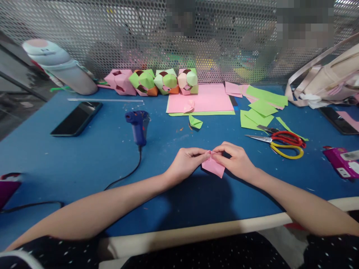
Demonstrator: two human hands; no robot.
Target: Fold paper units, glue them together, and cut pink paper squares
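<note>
At the near side of a blue worktable [84, 160], bordered by a pale rounded edge [179, 236], a person in dark, white-speckled sleeves works a small folded piece of pink paper [213, 167]. It hangs just above the tabletop, at the center of the clock positions given below. The left hand [183, 164] pinches its top edge between thumb and forefinger; the right hand [237, 160] pinches the same edge from the other side, the fingertips of the two hands nearly meeting. At 3 o'clock, well apart, lies a glossy purple box-shaped item [336, 161]. Nearer, between 2 and 3 o'clock, rest metal-bladed scissors with one red and one yellow handle [288, 139]. A blue glue gun with a black cord [138, 129] lies at 10 o'clock; beyond it, a dark smartphone [75, 120]. At 11 o'clock sits a small folded green paper piece [195, 122], near a stack of flat pink and green sheets [207, 99] just short of 12. Loose green paper cuttings [262, 108] overlap between 1 and 2. Farther back, toward 11, four faceted paper shapes in pink, green and orange [143, 81] line up before a perforated metal screen [146, 41]. A cream fabric bag [335, 71] slumps at 2 o'clock.
</note>
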